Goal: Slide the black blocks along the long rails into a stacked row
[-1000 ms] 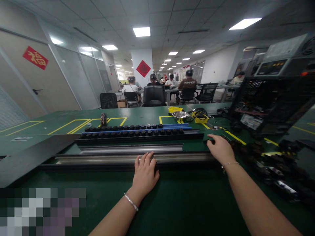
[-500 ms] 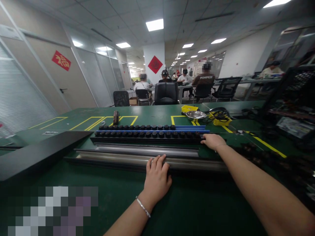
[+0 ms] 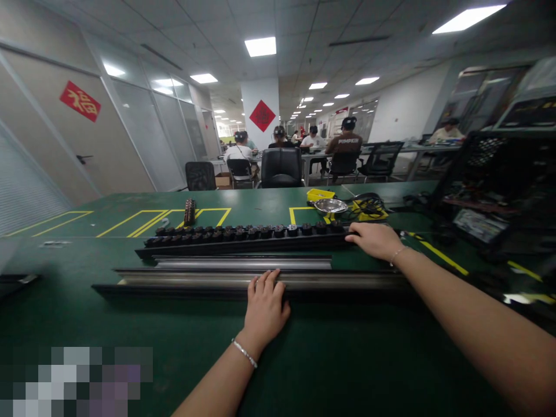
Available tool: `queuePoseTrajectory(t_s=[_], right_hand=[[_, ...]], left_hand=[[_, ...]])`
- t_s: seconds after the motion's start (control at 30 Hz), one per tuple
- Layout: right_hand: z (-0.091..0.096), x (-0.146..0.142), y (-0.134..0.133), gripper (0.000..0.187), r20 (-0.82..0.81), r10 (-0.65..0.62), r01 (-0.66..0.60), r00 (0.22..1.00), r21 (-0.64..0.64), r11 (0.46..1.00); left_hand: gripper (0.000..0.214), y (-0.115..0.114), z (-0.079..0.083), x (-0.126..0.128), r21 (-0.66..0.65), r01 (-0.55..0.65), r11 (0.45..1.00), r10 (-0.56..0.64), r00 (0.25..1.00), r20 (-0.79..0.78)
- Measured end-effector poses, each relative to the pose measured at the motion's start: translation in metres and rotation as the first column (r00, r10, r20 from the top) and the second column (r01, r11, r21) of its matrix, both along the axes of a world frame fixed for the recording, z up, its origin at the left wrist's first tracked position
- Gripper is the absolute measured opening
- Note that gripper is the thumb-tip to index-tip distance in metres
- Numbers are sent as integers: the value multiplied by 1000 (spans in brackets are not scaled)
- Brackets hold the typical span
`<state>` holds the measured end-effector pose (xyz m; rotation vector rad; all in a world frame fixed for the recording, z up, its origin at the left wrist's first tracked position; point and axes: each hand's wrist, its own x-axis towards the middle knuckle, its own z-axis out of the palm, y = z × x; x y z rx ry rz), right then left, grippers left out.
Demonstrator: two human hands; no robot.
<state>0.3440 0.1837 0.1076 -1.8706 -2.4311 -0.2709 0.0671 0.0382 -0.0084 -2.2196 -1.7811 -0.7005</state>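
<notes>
My right hand (image 3: 374, 239) pinches the right end of a long black roller track (image 3: 243, 244), a rail carrying a row of small black wheels. That end sits higher in view than the left end, so the track slants. My left hand (image 3: 266, 304) lies with fingers spread over the edge of a long metal channel (image 3: 186, 280) with dark sides. Between the two, a shorter silvery channel (image 3: 243, 262) lies parallel. Behind the held track, a second row of black wheels (image 3: 167, 230) is partly hidden.
On the green table (image 3: 182, 359) stands a short wheeled stack (image 3: 190, 212) at the back left. A metal bowl (image 3: 330, 206), a yellow bin (image 3: 320, 195) and black cables (image 3: 369, 204) are at the back right. A black rack (image 3: 490, 185) stands right; people sit beyond.
The track's right end has risen and swung back with my right hand, covering the blue rails. My left hand stays on the channel. The view has turned right; the dark left panel is out of sight.
</notes>
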Motion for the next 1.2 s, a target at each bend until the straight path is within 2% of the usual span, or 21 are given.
queuePoseTrajectory(t_s=[0.2, 0.37, 0.47, 0.63, 0.77, 0.97, 1.07, 1.2], right_hand=[[33, -7, -29, 37, 65, -7, 2, 998, 71, 997], [39, -14, -65, 36, 24, -20, 16, 1000, 131, 991], [27, -11, -91, 33, -19, -4, 7, 1000, 163, 987], [-9, 12, -135, 29, -82, -62, 76, 995, 178, 981], [-36, 33, -163, 27, -119, -55, 87, 991, 280, 956], [-63, 54, -188, 28, -207, 31, 32, 978, 294, 955], [-72, 66, -194, 30, -247, 88, -3, 965, 325, 946], [-79, 77, -199, 31, -275, 133, -45, 952, 303, 952]], left_hand=[[28, 4, 5, -2, -10, 19, 1000, -19, 1000, -24], [40, 9, 7, -6, -34, 37, 999, -37, 999, 6], [49, 14, 7, -6, -45, 12, 999, -11, 999, 33], [37, 19, 9, -5, -108, -104, 989, 111, 992, 54], [29, 12, 7, -3, -145, -74, 987, 86, 993, 76], [28, -22, 5, -1, -127, 9, 992, 4, 994, 107], [34, -46, 6, 1, -197, 8, 980, 8, 997, 79], [43, -70, 4, 3, -287, 43, 957, -37, 999, 27]])
